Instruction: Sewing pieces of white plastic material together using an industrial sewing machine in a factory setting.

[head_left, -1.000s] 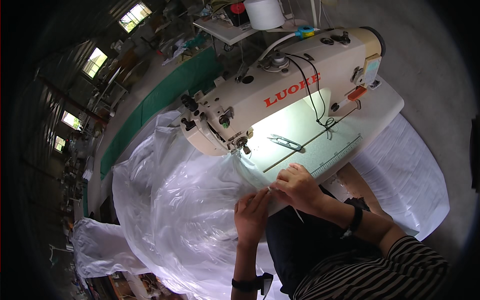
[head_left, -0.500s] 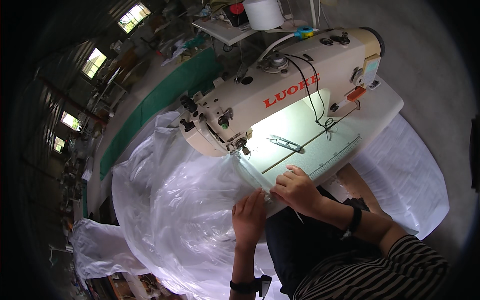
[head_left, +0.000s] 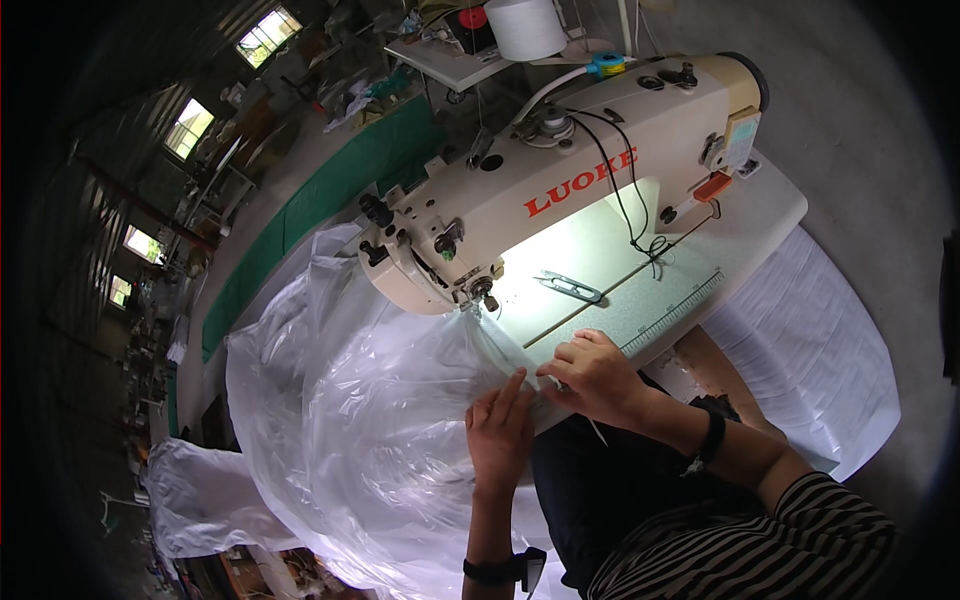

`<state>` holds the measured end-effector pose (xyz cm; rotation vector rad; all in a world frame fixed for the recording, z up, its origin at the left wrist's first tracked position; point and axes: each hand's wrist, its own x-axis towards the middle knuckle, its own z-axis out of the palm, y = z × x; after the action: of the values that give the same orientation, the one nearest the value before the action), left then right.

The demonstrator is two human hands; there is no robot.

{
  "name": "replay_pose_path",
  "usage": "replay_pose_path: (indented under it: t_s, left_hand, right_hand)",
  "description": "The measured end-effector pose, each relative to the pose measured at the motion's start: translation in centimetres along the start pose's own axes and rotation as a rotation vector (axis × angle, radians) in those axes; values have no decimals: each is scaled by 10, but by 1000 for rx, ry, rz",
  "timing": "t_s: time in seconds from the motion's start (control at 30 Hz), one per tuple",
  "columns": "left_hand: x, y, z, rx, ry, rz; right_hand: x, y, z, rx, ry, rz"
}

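Clear, shiny plastic sheeting (head_left: 370, 400) lies in a big crumpled heap left of the white sewing machine (head_left: 590, 165). A narrow strip of its edge runs from under the needle area (head_left: 478, 300) toward me. My left hand (head_left: 500, 430) is closed on the sheeting near the front edge of the machine bed, fingertips at the strip. Just right of it, my right hand (head_left: 597, 380) has curled fingers pinching the same edge. The fingertips of both hands nearly meet, and what lies between them is partly hidden.
Thread snips (head_left: 570, 288) lie on the lit machine bed (head_left: 600, 260), beside a printed ruler scale (head_left: 675, 312). A black cord (head_left: 640, 225) dangles from the machine's arm. White fabric (head_left: 800, 340) hangs at the right. A thread cone (head_left: 525, 30) stands behind.
Both hands have shifted very slightly, and the strip between needle and fingers sits a little differently. The fingers still grip the sheeting's edge.
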<state>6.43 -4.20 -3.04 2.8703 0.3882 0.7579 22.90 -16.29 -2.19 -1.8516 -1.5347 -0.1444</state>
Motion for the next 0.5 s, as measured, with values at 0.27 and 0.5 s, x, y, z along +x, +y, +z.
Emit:
replay_pose_path:
  t_s: [0.27, 0.5]
  left_hand:
    - [-2, -3, 2, -54, 29, 23]
    - [-4, -2, 3, -45, 49, 59]
  right_hand:
    - [4, 1, 6, -41, 25, 35]
    - [5, 2, 2, 1, 11, -6]
